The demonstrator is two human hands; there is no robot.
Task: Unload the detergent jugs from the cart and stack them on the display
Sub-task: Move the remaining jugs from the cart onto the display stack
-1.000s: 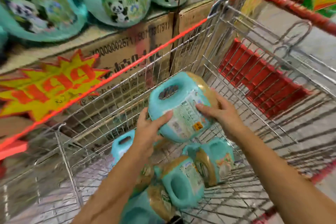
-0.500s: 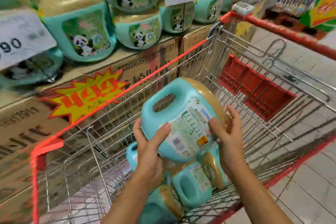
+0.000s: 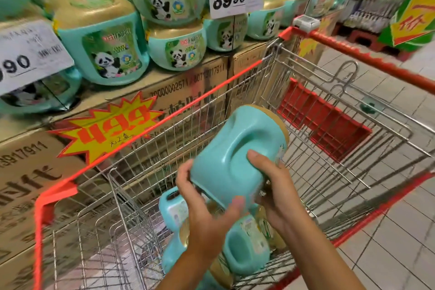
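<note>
Several panda-label jugs (image 3: 103,54) crowd the display (image 3: 188,85), up-left of hands. Under hands, wire cart (image 3: 164,122). Held teal detergent jug (image 3: 235,153) tilted; left hand (image 3: 207,219) and right hand (image 3: 277,190) curl round its base. Level it, support underneath, then lift across.
</note>
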